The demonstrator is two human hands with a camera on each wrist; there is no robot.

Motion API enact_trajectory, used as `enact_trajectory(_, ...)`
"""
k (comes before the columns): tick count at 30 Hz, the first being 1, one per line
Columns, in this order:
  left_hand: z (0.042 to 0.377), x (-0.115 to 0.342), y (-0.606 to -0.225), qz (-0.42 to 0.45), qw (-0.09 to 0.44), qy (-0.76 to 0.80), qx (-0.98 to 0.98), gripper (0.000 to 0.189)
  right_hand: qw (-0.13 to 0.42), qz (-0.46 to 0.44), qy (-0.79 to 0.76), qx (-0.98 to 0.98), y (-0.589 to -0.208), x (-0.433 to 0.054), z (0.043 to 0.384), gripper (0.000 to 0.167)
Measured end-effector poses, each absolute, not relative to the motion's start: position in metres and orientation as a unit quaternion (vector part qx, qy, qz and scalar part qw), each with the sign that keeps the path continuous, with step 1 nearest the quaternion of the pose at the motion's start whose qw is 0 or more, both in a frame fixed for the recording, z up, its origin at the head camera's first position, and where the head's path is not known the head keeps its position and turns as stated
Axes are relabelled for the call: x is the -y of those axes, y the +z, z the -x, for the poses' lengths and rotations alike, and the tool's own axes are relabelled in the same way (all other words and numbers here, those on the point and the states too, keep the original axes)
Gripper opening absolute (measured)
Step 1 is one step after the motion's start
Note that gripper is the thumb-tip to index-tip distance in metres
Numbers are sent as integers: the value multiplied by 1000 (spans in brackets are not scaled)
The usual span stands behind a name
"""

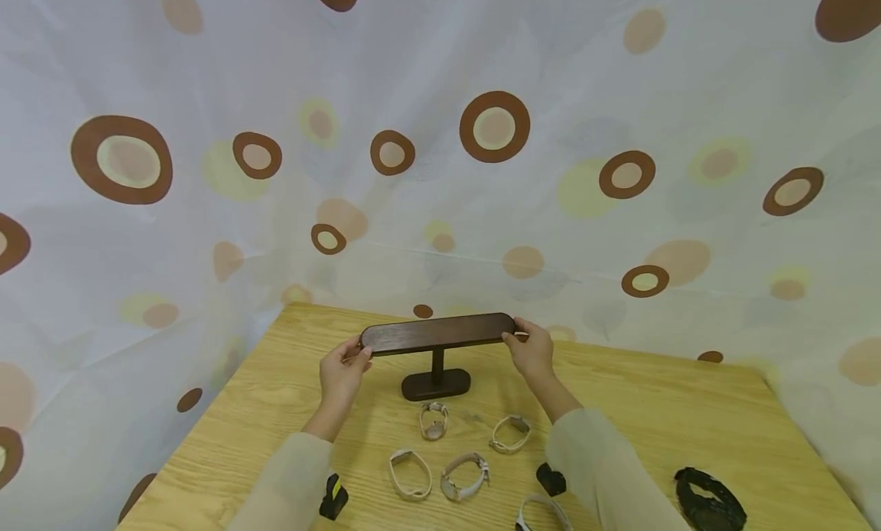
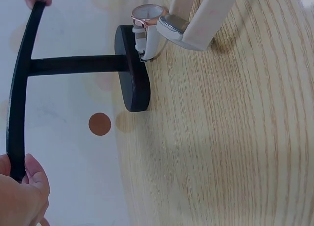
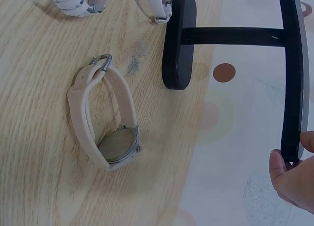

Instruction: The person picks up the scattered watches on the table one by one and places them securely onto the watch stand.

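A dark wooden T-shaped watch stand [image 1: 438,333] rises from the table on an oval base [image 1: 436,385]. My left hand [image 1: 342,374] pinches the left end of its top bar between thumb and fingers. At the bar's other end, my right hand [image 1: 533,353] holds it the same way. Both wrist views show the bar from the side, with the left hand [image 2: 22,191] and the right hand [image 3: 297,177] at its tips. Just in front of the base lies a watch [image 1: 433,421] with a light strap and rose-gold case. A beige-strapped watch [image 3: 105,113] lies nearer the right hand.
More light-strapped watches lie closer to me: one at left [image 1: 411,474], one in the middle [image 1: 465,477], another at the bottom edge [image 1: 544,513]. Black items sit beside the left sleeve [image 1: 333,497] and right sleeve [image 1: 551,479]. A black strap [image 1: 709,500] lies far right. Patterned sheeting [image 1: 440,210] hangs behind the table.
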State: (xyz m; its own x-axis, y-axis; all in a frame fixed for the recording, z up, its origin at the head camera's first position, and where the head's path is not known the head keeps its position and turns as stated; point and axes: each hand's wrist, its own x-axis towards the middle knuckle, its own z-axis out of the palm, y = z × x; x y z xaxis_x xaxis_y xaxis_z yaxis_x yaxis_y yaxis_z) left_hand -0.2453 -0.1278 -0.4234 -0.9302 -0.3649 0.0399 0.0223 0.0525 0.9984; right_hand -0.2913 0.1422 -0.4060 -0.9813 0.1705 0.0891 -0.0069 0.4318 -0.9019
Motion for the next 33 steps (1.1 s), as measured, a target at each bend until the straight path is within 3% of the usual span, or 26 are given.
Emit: enact_trajectory(33, 264, 87, -414, -58, 106, -628, 768, 28, 131, 73, 511, 846, -407, -195, 257, 38)
